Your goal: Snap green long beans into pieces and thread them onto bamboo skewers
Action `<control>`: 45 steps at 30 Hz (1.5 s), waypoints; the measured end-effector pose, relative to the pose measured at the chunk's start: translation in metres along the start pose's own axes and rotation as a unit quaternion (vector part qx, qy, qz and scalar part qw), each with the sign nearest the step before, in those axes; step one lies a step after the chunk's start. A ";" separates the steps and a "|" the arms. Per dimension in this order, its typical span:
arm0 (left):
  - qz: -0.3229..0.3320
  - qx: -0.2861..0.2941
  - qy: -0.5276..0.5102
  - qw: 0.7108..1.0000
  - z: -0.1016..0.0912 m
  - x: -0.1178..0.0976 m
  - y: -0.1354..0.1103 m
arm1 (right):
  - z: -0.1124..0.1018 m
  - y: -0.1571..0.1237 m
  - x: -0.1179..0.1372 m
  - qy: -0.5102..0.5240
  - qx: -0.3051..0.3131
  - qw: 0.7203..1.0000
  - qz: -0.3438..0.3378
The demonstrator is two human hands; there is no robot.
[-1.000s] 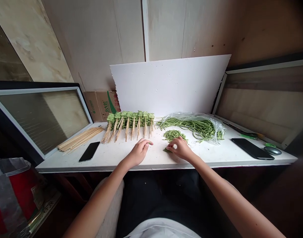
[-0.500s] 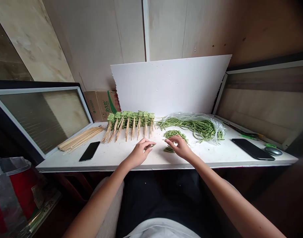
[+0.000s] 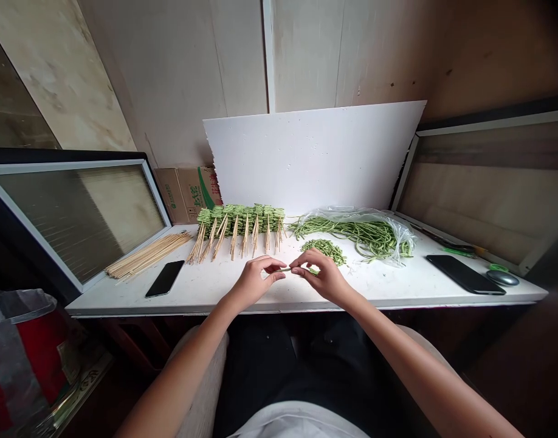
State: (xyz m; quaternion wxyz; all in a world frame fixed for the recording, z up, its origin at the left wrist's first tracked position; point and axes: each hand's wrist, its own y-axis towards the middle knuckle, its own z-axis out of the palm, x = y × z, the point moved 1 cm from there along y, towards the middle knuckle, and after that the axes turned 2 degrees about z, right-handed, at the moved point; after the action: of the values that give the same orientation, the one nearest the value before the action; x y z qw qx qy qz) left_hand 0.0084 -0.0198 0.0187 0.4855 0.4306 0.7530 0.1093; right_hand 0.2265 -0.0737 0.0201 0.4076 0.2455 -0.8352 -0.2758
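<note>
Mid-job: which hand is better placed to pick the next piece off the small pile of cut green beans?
Right, likely. Both hands pinch one thin green bean piece, but the right hand sits just in front of the small pile of cut green beans; the left hand is farther off.

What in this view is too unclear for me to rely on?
Head view:
- green bean piece, pinched between the left hand and right hand: too small, and fingers cover its ends, so I cannot tell if a skewer is with it.
- cardboard box: partly behind the white foam board.
- red container: cut off by the left edge.
</note>
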 end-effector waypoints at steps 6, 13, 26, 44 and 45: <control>0.025 -0.015 0.019 0.999 -0.003 -0.004 0.001 | -0.002 0.000 0.005 -0.003 0.002 1.000 -0.009; 0.050 -0.016 0.019 0.998 0.000 -0.013 -0.001 | 0.003 0.000 0.012 -0.004 -0.013 0.999 -0.038; 0.032 0.086 -0.005 0.996 0.010 -0.018 -0.003 | 0.020 -0.005 0.017 0.033 -0.018 0.999 -0.033; -0.132 0.055 -0.198 0.970 0.011 0.023 0.000 | -0.024 -0.006 -0.081 -0.182 -0.046 0.978 0.092; -0.140 0.049 -0.195 0.970 0.012 0.027 0.001 | -0.022 -0.009 -0.089 -0.190 -0.031 0.976 0.101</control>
State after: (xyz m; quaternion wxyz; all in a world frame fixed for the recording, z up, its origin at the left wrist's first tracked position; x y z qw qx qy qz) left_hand 0.0144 -0.0022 -0.0036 0.6116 0.3577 0.7008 -0.0829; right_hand 0.2953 -0.0297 -0.0230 0.2744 0.0899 -0.9089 -0.3010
